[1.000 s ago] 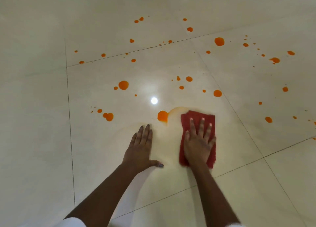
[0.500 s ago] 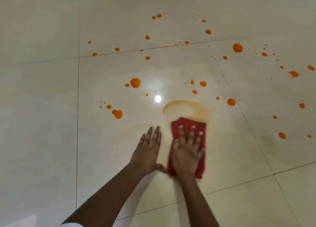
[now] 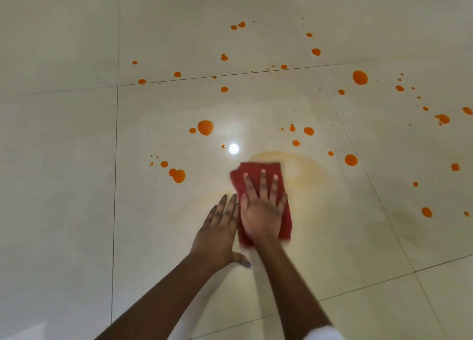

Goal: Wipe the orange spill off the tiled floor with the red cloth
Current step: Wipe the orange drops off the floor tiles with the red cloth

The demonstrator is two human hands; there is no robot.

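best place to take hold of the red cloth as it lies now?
Probably the far edge of the red cloth, from above. It lies folded flat on the tiled floor; the right hand covers its middle, and the left hand crowds its left side.

Head-worn wide-angle view, angled steeply down, close over tiled floor [image 3: 76,186]

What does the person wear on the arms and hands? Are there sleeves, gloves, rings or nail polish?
Both forearms are bare, and neither hand wears a glove. A white sleeve edge shows near the right elbow, at the bottom of the picture. The left hand has dark polish on the thumbnail; no ring or watch is visible. The right hand shows no ring, and its nails look unpainted.
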